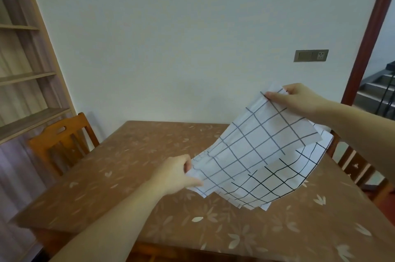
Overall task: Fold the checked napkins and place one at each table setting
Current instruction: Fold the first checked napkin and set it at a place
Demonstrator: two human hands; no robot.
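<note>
We've got both hands pinching the checked napkins (256, 155): left hand (177, 174) low corner, right hand (299, 99) top. Can't tell how many layers, fingers hidden behind.

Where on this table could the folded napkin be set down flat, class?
Bare tablecloth runs from the left hand to the chair at the left edge, and along the near edge. The right side is crowded by the checked napkins the right hand lifts.
</note>
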